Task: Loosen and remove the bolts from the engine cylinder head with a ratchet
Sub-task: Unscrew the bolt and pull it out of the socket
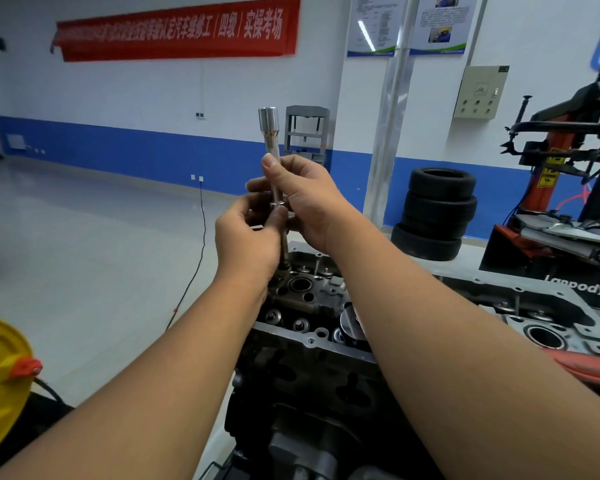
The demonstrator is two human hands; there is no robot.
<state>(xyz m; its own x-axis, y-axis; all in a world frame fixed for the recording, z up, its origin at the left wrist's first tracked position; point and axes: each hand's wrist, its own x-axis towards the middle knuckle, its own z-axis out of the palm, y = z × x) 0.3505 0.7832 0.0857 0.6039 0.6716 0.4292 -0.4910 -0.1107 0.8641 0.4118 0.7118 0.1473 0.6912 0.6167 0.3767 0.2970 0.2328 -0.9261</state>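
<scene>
Both hands raised over the far end of the dark grey cast-metal engine cylinder head [312, 299], which sits low centre in the head view with valve springs and round bores exposed. Held upright between the hands: a long bright steel socket extension bar [274, 161], its wider cylindrical socket end uppermost, its lower end reaching down toward the top face of the head at the far-left corner; whether it is seated on a bolt there cannot be told, the contact being hidden behind the left hand. Right hand [309, 202] grasps the bar at mid-length, thumb along the shaft, fingers wrapped behind. Left hand [248, 233] pinches the bar just below, at the collar, fingers curled round it. No ratchet handle discernible on the bar. Surroundings: stack of black rubber tyres [437, 213] against the blue-and-white wall at right; red and black tyre-changing machine [561, 161] at far right; second grey cylinder head casting [548, 327] beside the first, at right; red cloth banner with white characters [177, 27] on the wall; yellow plastic container with red cap [0, 372] at left edge.
</scene>
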